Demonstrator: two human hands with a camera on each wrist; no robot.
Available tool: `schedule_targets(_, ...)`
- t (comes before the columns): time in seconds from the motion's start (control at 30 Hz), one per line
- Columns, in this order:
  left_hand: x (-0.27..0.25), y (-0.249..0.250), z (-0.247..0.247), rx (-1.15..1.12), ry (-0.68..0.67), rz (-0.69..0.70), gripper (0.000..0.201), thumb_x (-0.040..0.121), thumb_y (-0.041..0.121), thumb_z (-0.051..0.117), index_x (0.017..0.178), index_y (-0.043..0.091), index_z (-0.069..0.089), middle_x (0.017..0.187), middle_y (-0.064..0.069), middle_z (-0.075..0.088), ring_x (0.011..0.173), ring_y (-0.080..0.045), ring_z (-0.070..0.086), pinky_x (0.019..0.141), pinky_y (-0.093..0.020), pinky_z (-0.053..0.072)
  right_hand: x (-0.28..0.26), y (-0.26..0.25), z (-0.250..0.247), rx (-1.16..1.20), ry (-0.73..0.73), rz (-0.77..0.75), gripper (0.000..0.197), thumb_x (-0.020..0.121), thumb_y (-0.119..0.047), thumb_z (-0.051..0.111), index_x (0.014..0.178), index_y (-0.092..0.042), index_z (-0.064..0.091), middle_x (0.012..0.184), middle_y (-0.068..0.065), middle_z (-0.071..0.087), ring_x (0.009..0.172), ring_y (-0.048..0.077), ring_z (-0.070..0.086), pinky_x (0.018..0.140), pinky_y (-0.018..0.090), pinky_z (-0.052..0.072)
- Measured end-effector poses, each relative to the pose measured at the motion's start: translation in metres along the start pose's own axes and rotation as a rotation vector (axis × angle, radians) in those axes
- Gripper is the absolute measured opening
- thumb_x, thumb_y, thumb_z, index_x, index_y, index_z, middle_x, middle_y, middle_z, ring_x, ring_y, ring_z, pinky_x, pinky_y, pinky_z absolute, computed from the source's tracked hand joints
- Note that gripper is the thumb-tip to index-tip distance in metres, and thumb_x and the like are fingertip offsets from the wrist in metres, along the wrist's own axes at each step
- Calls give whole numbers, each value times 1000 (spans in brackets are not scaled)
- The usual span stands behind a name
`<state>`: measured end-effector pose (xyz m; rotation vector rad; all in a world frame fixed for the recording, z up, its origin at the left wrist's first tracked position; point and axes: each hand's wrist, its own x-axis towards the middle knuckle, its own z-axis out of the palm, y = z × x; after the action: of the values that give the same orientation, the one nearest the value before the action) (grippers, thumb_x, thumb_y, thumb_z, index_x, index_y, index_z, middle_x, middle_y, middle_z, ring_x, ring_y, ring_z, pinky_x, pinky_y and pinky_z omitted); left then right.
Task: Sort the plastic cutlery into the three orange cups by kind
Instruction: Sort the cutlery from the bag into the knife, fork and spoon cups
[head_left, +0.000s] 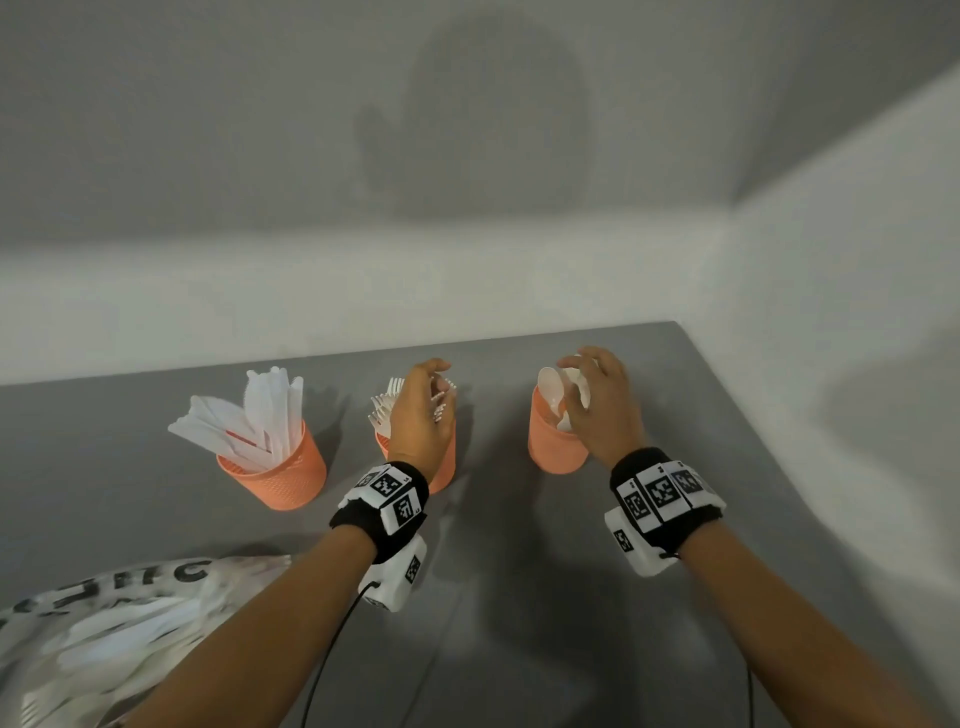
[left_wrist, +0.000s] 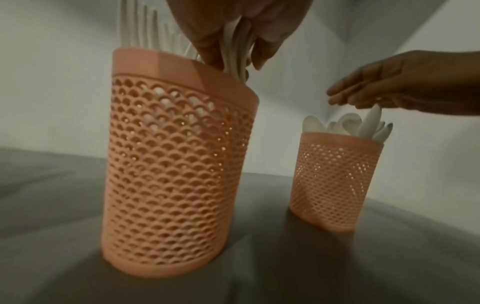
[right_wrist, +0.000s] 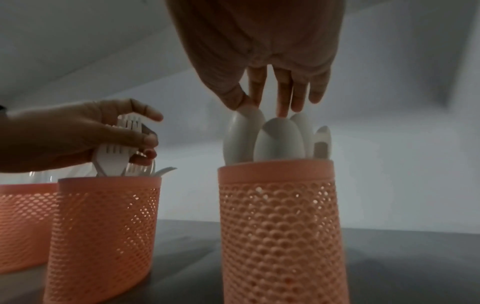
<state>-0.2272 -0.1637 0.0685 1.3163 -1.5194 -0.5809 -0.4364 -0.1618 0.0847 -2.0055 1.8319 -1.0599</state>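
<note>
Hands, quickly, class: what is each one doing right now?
Left hand: fingers curled round forks over the middle cup.
Right hand: open, straight fingertips touching spoons in the right cup.

We see a flat grey counter (head_left: 519, 597) set into a corner of plain white walls (head_left: 260, 156), and a crinkled clear plastic bag with black lettering (head_left: 156, 582) near its front left.

Each bare forearm wears a black fabric wristband (head_left: 382, 525) carrying white blocks printed with black square-code markers (head_left: 658, 492), trailing thin black cables (head_left: 324, 660).
</note>
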Motion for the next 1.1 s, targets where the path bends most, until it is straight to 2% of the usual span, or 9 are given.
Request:
schedule_targets(0.13,0,-1,-3,243,-115,156,38,88,-3,49,126,3,49,105,-10,52,90,-16,52,82,-9,35,11,-7,-1,-241,-97,-78,69,83,-44,13,130,-11,52,146,18,36,141,32,25,115,45,15)
schedule_targets(0.27,11,-3,-4,578,-140,324,30,74,-9,62,102,3,65,101,-18,63,93,-36,63,86,-44,51,26,-14,3,-426,-245,-53,84,78,-59,-1,146,-21,29,158,14,11,147,28,3,116,49,-1)
schedule_targets(0.37,13,-2,-5,887,-226,268,27,88,18,45,93,5,67,101,-12,68,107,-33,62,103,-56,34,24,-6,15,-587,-377,-2,70,91,-60,13,147,-20,23,157,17,8,146,31,4,115,54,1)
schedule_targets(0.47,8,0,-6,943,-348,122,71,90,46,8,128,1,48,132,-14,52,133,-29,39,116,-48,5,22,3,18,-616,-398,80,61,96,-53,21,148,-20,21,157,16,10,145,32,9,115,54,7)
schedule_targets(0.63,11,11,-13,888,-397,-7,77,92,59,21,148,8,7,155,-12,17,146,-25,8,116,-48,-8,25,-3,13,-572,-461,154,68,93,-59,22,149,-21,15,158,16,4,146,31,4,115,53,0)
schedule_targets(0.73,9,25,-34,640,-288,6,78,89,60,22,149,14,1,157,-10,14,146,-23,8,116,-46,-6,19,-25,11,-420,-285,88,70,89,-59,22,146,-19,27,157,17,11,146,29,4,115,49,-6)
schedule_targets(0.83,3,36,-72,360,-108,18,70,90,48,32,147,10,15,151,-13,29,140,-24,27,118,-45,12,8,-76,16,-130,-131,-156,61,84,-46,32,129,-10,53,140,21,44,135,34,34,113,48,17)
schedule_targets(0.93,-13,35,-123,181,21,-13,53,94,25,48,140,8,30,135,-14,46,122,-21,46,97,-30,39,-7,-137,34,153,-184,-312,36,85,-27,47,107,-6,66,108,14,65,104,28,59,94,38,44)
schedule_targets(1.1,-66,6,-213,257,135,-154,37,88,6,53,124,3,43,108,-14,61,92,-16,53,74,-17,34,-67,-215,85,316,-523,-356,17,84,-4,58,96,-5,70,85,16,70,78,28,64,75,30,50)
